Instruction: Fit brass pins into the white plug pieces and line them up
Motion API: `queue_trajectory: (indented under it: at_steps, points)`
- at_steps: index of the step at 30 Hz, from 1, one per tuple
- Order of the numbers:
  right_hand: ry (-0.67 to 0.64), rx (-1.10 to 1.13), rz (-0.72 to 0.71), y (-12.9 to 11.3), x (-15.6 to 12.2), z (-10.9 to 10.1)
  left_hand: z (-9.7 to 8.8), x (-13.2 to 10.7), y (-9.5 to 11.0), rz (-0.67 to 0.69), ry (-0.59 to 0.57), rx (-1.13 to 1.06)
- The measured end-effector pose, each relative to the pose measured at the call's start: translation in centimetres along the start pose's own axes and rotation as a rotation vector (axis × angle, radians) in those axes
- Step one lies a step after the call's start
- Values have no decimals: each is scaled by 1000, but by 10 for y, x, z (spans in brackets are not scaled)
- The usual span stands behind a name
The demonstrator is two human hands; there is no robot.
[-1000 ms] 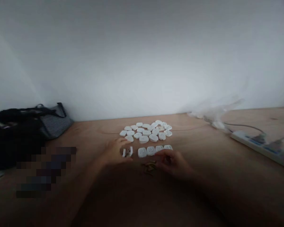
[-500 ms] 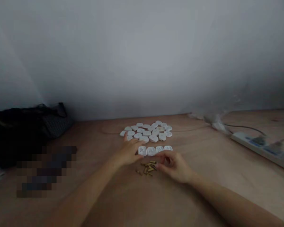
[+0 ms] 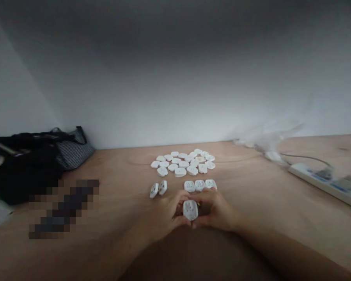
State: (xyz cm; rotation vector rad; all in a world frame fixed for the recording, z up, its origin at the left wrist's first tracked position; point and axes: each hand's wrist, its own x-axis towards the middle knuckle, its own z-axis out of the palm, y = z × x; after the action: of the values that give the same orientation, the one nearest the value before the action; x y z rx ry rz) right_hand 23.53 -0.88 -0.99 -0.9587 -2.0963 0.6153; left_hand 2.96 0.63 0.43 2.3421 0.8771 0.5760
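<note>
Socket faceplates (image 3: 183,162) lie on the desk (image 3: 251,207) between a bag (image 3: 73,151) and a power strip (image 3: 318,181).

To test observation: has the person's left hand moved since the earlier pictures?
Yes: the left hand has drawn back from the pile of white socket faces, toward the person.

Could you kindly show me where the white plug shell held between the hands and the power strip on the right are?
White plug shell (image 3: 190,210): head view, on its flat face.
Power strip (image 3: 310,178): head view, on its white top.
</note>
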Motion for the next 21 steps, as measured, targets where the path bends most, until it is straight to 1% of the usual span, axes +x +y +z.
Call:
queue_trajectory:
  at_steps: [3,5,6,8,11,13,15,19,21]
  points:
    - [-7,-46,-21,0,0,0,-1,-1,-4,2,65,-74]
    - [18,-87,-2,1,-2,0,-7,-2,-8,10,118,-12]
    - [31,-111,14,2,-2,-1,-11,-3,-11,7,138,59]
    - [59,-153,47,4,-3,-1,-20,-5,-16,12,110,189]
    - [85,-155,63,8,-3,-2,-27,-8,-21,-12,3,297]
    - [89,-140,60,9,-3,-2,-26,-9,-23,-40,-33,319]
    - [83,-141,58,10,-3,-2,-22,-9,-24,-50,-24,319]
    - [57,-164,66,9,-4,-1,-13,-8,-23,-11,48,289]
    - [60,-167,70,9,-4,-1,-12,-8,-21,-22,107,291]
